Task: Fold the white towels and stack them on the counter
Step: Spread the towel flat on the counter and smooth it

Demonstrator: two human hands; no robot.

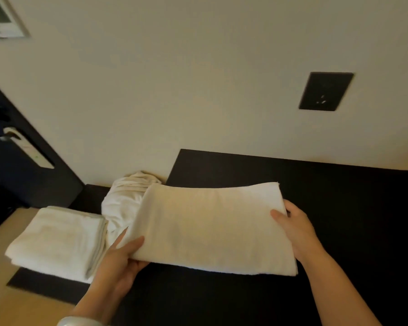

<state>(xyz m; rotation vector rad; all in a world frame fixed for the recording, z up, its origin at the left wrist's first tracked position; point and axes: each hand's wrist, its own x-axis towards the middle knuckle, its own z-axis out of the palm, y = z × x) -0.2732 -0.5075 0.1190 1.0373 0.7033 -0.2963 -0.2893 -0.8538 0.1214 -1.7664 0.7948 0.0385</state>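
Observation:
A folded white towel (210,224) lies across the dark counter (339,208) in the middle of the view. My left hand (120,262) grips its near left corner, thumb on top and fingers underneath. My right hand (292,227) holds its right edge, thumb on top. To the left lies a stack of folded white towels (57,241) on a lower dark surface. Between that stack and the held towel sits a crumpled heap of white towels (125,198).
A cream wall (174,90) rises right behind the counter, with a dark wall socket plate (325,91) on it. A dark door with a metal handle (21,142) stands at the left. Light flooring (0,290) shows at the lower left.

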